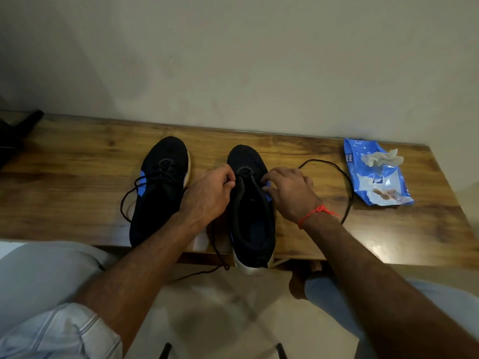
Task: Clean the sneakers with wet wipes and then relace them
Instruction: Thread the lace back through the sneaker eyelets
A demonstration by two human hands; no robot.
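Two black sneakers with blue accents stand toe-away on the wooden table [77, 156]. The left sneaker [160, 187] is laced, its lace ends trailing off to its left. The right sneaker [250, 203] has its heel over the table's front edge. My left hand [210, 195] pinches its left eyelet edge near the tongue. My right hand [287, 193] grips the right eyelet edge, fingers curled. A black lace [347, 185] loops out to the right of that shoe, and another end [217, 250] hangs over the front edge.
A blue wet wipes pack [375, 185] lies at the table's right end, with a crumpled used wipe [381, 159] on top. A dark object [18, 136] sits at the far left. The wall runs right behind the table. My knees are below the front edge.
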